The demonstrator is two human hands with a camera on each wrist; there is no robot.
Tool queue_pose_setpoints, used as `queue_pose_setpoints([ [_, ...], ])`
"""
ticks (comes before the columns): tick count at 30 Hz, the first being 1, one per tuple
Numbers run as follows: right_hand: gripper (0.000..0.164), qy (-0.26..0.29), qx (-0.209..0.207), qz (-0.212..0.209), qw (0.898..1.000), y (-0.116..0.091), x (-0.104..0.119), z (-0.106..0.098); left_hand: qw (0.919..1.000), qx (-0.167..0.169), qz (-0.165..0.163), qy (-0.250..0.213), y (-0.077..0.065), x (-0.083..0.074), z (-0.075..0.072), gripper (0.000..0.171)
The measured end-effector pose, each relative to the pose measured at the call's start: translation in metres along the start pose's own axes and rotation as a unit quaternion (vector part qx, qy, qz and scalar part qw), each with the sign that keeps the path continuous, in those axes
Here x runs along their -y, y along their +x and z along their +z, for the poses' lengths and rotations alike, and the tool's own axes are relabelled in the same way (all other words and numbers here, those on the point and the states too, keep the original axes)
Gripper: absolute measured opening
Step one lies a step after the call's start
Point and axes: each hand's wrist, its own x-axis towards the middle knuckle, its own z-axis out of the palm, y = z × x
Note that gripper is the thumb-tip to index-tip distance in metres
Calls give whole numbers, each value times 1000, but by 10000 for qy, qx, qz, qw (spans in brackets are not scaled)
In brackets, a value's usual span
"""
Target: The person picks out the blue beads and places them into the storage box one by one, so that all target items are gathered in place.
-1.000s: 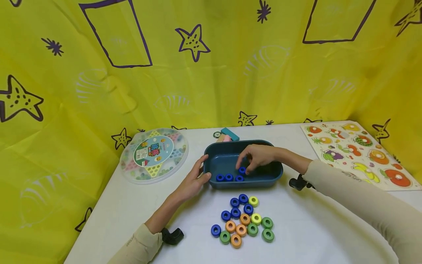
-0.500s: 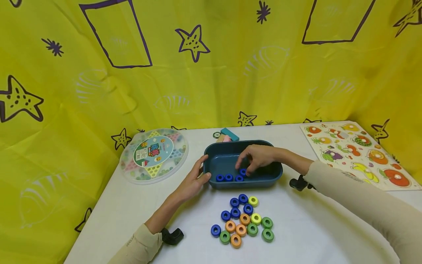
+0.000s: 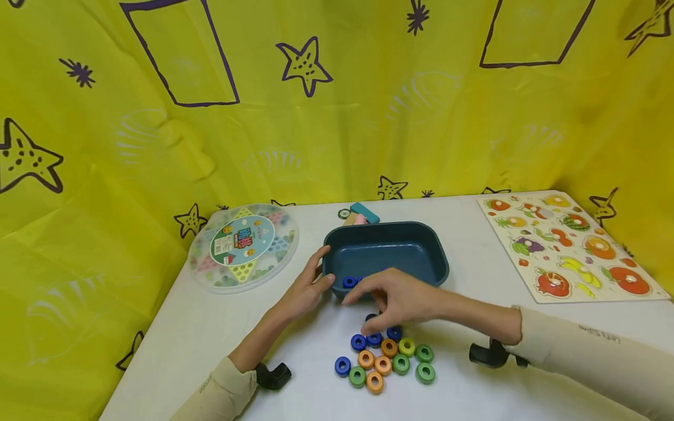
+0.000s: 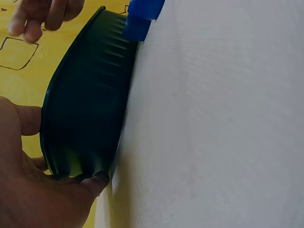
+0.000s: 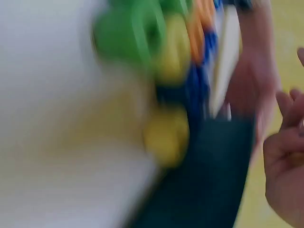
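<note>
My left hand holds the left end of a dark teal plastic tub, thumb and fingers at its end wall. In the left wrist view, these fingers touch the tub's rim. Several blue rings lie inside, partly hidden by my right hand. That hand hovers in front of the tub with thumb and forefinger spread apart and nothing seen between them. Below it on the white table lie more blue rings, orange rings, green rings and a yellow ring. The right wrist view is blurred.
A round Chinese-checkers-style game box lies on the table at the left. At the right is a fruit puzzle board. Small blocks, including a teal block, sit behind the tub. A yellow curtain hangs behind the table.
My right hand has left the inside of the tub and come toward me, over the far edge of the loose rings. My left hand stays at the tub's end.
</note>
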Motion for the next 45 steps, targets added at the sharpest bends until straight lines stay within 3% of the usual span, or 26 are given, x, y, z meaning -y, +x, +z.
queue_pose_setpoints([
  [4,49,60,-96,110,9999,-6,15,36,9999,98,130,-32,0,0,0,59],
  [10,52,-524,-492,463,9963,-11,23,72,9998,99,168,-28,2,1,-1,60],
  [15,46,-847,-684,827,9906,-11,23,86,9998,72,175,-25,2,0,-1,60],
  [22,32,-905,-529,1113,9882,-10,22,93,9998,117,160,-38,2,1,-1,60],
  [27,25,-965,-541,1054,9883,-9,22,95,9999,85,118,-27,2,3,-2,60],
  [34,23,-751,-684,824,9914,-7,27,86,9999,-49,159,9,11,31,0,60],
  [40,23,-280,-679,984,9924,-3,38,59,9997,-201,55,95,11,36,1,59],
  [45,23,-218,-849,1000,9911,2,39,27,9997,-196,-26,164,11,35,1,59],
])
